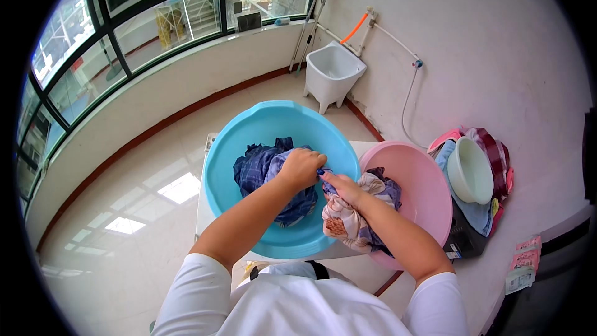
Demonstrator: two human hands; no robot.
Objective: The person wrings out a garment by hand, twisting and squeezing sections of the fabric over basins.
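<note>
Gripping patterned cloth [346, 219], the left hand [301, 167] and right hand [346, 190] sit over the blue basin [277, 123].

I log: blue basin [317, 140]; pink basin [426, 199], three o'clock from it; navy checked cloth [252, 165]; cream-and-purple cloth [351, 221], brown flower print.

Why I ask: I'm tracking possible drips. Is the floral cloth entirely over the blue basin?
No: the floral cloth at the right hand reaches past the rim of the blue basin and over the pink basin.
</note>
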